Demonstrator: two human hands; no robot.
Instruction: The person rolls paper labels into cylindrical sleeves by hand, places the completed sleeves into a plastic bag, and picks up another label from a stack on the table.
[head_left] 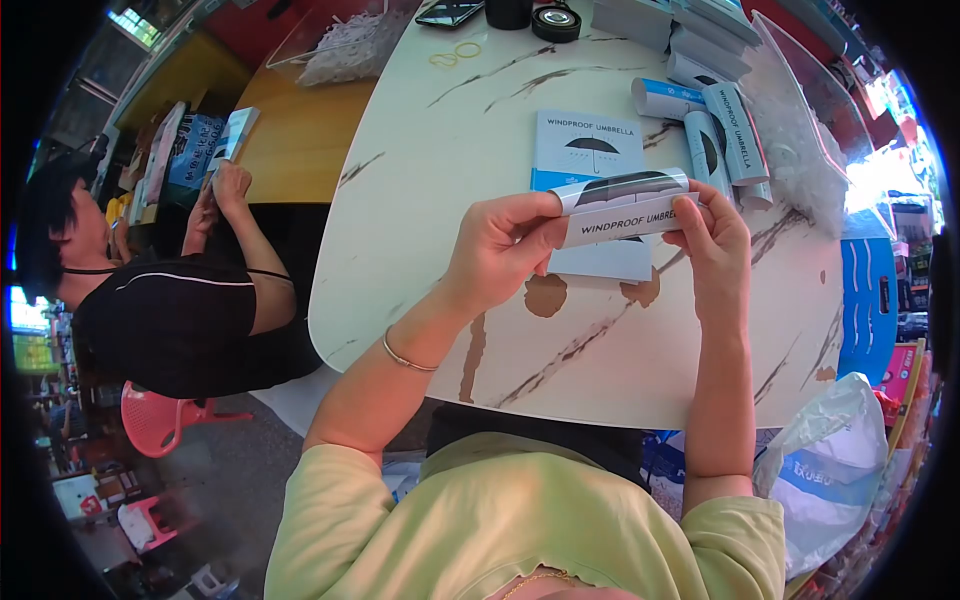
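Observation:
Between my two hands is a printed paper sleeve reading "WINDPROOF UMBRELLA", partly curled over into a roll. My left hand pinches its left end, thumb in front and fingers behind. At the right end, my right hand grips it with the thumb on the near face. Below the held sheet, a flat stack of matching printed sheets lies on the marbled table, partly covered by my hands and the sleeve. Several rolled umbrella sleeves lie in a pile to the right.
Clear plastic bins edge the table's right side. At the back are folded sheets, a black tape roll, a phone and yellow rubber bands. A co-worker sits left, handling a similar sheet. A white plastic bag stands lower right.

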